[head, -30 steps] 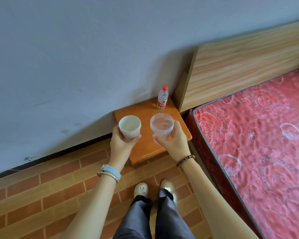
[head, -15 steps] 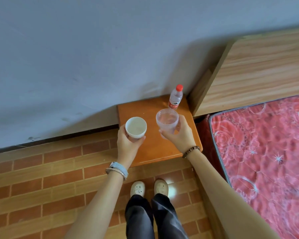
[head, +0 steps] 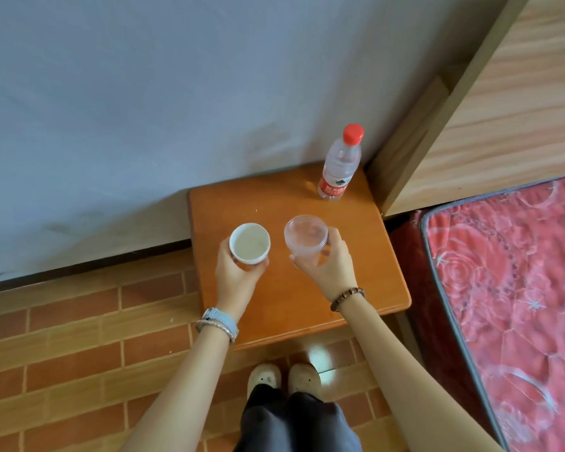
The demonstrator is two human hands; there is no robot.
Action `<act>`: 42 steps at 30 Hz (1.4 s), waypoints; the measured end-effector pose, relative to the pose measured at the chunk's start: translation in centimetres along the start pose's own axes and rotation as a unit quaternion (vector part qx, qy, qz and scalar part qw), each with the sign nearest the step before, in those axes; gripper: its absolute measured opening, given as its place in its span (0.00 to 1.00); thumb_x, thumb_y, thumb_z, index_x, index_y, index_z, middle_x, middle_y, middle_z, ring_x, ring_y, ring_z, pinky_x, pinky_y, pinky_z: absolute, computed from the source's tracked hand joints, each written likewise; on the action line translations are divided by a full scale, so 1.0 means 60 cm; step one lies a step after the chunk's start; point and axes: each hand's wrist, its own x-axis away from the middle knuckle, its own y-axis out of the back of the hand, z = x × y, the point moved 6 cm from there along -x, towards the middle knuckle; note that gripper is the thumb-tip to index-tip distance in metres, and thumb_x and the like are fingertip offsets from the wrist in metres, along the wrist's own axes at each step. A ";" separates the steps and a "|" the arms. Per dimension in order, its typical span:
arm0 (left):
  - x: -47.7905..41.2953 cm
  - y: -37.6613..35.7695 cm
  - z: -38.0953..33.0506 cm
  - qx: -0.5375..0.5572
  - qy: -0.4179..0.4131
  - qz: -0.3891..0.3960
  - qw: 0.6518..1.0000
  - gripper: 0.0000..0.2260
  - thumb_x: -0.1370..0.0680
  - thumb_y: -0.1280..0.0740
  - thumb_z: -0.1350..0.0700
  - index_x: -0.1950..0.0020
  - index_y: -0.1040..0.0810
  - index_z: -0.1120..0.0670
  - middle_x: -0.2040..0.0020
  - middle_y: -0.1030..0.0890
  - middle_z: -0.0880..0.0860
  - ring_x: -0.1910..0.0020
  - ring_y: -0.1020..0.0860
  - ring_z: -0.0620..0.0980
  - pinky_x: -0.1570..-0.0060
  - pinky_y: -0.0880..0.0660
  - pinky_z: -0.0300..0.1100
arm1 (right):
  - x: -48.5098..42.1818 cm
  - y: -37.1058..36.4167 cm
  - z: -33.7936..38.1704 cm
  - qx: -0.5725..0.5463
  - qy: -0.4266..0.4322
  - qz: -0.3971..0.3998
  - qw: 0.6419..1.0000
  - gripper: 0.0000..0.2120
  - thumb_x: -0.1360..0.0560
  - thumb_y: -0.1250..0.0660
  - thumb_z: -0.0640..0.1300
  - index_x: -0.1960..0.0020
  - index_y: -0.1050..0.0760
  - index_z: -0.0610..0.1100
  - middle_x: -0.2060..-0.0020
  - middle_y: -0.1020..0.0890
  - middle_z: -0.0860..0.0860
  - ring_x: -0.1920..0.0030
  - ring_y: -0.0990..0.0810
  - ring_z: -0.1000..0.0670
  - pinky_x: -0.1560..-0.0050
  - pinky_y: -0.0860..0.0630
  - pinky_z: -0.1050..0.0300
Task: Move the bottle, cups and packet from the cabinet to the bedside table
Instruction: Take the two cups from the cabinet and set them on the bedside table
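A person stands over a small orange wooden worktop set between a wall and a bed, seen from above. The left hand holds a white cup, its fingers curled round the cup's side and clamped on it. The right hand holds a clear plastic cup, with its fingers wrapped round the wall and likewise clamped. Both cups are upright, side by side with a small gap, above the middle of the worktop. Whether their bases touch the wood cannot be told. Beyond the right fingers, in the far corner, a red-capped bottle stands upright, well apart from both cups. No packet is in view.

The step in hand appears to be setting both cups down. Done well, each cup goes straight down and level, and the fingers loosen only once the base sits flat. The clear cup looks thin and light, so the grip should ease gently, then slide back toward the person without nudging it. The bare wood nearer than the fingers could be left for the packet
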 end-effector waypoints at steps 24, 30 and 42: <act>-0.049 -0.033 0.053 -0.040 -0.059 -0.028 0.997 0.31 0.32 0.22 0.57 0.35 0.33 0.48 0.39 0.27 0.47 0.40 0.27 0.45 0.47 0.29 0.29 | -0.044 -0.063 -0.063 -0.029 0.003 0.034 0.999 0.32 0.33 0.23 0.38 0.33 0.34 0.44 0.45 0.24 0.53 0.45 0.24 0.52 0.55 0.31 0.76; -0.028 -0.012 0.037 -0.039 -0.076 -0.038 0.996 0.35 0.33 0.22 0.58 0.31 0.35 0.48 0.34 0.29 0.47 0.36 0.29 0.44 0.42 0.26 0.36 | -0.025 -0.044 -0.044 -0.015 0.024 0.022 0.999 0.45 0.37 0.20 0.39 0.26 0.40 0.47 0.31 0.31 0.49 0.32 0.31 0.48 0.34 0.28 0.51; -0.046 -0.032 0.001 -0.079 -0.140 -0.030 0.987 0.31 0.33 0.21 0.55 0.35 0.32 0.49 0.40 0.26 0.44 0.41 0.26 0.44 0.44 0.24 0.39 | -0.035 -0.041 -0.024 -0.017 0.068 -0.029 0.997 0.35 0.36 0.21 0.42 0.34 0.34 0.47 0.39 0.25 0.51 0.40 0.26 0.50 0.46 0.24 0.59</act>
